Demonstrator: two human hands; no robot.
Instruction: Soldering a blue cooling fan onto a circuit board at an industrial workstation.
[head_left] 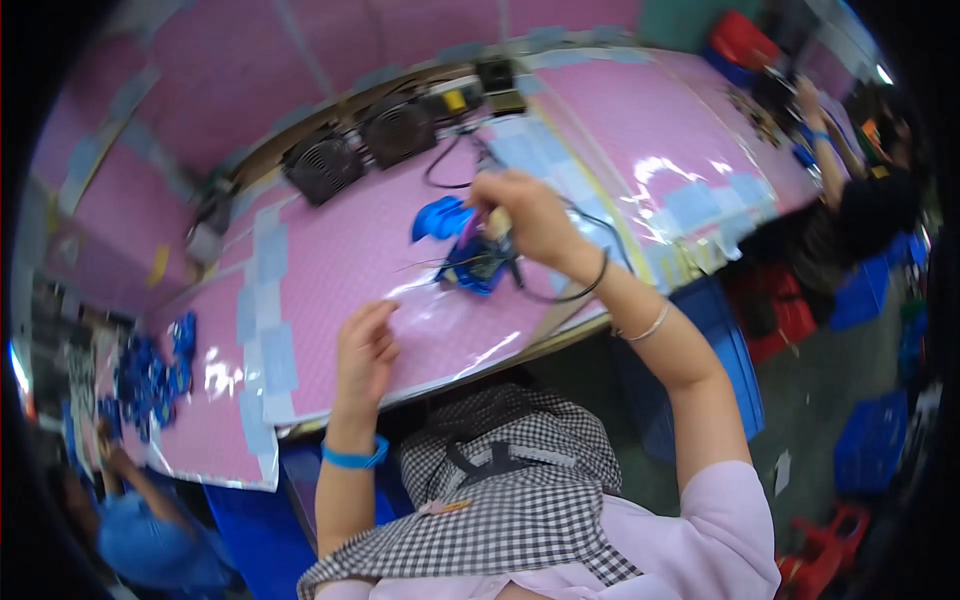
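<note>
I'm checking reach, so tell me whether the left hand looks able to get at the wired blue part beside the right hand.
Probably yes: the left hand appears empty and close by, with only thin wires seen toward the blue part, though blur hides detail.

The right hand (pixel 520 215), fingers bunched (any grip is too blurred to tell), is above a dark blue part (pixel 478 275) with thin wires. Just left of that hand is a bright blue piece (pixel 438 218); below it loops a black cable (pixel 548 299). The left hand (pixel 367 345), loosely curled and bare, has blue pieces (pixel 150 382) heaped well to its left.
</note>
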